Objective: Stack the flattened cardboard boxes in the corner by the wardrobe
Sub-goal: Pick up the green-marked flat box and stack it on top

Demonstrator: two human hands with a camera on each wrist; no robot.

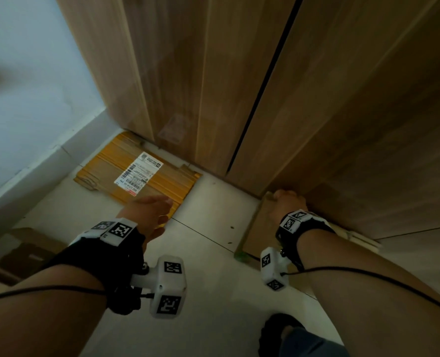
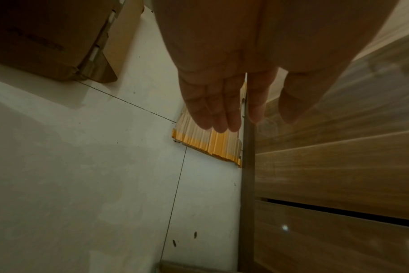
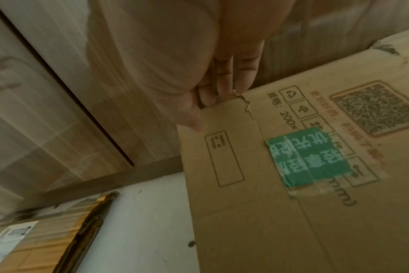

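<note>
Pale floor tiles (image 1: 213, 292) fill the near ground, crossed by thin dark joints and dotted with small dark specks. At the near right a dark shoe (image 1: 278, 333) shows at the bottom edge of the head view. Both forearms reach forward, each wrist wrapped in a black strap carrying white marker blocks. At the near left, partly in shadow, brown cardboard boxes (image 1: 25, 251) sit against the wall. The left hand (image 1: 149, 215) hovers with its fingers (image 2: 217, 110) straight and relaxed, holding nothing, above the near corner of the taped flattened box (image 1: 136, 173). The right hand (image 1: 287, 204) grasps the far top edge of a plain brown flattened box (image 3: 280, 194); the thumb lies on its printed face and the other fingers (image 3: 224, 81) wrap behind the edge. This box stands tilted at the right, near the wardrobe (image 1: 265, 86), and bears a green sticker (image 3: 308, 157), a square code print and outlined symbols. Farther left, the taped flattened box lies flat on the floor, banded with yellow tape and carrying a white shipping label (image 1: 139, 173), its far edge at the foot of the wardrobe and its left end near the grey skirting of the white wall (image 1: 28, 86). Wood-grain wardrobe doors rise beyond, split by a dark vertical gap.
</note>
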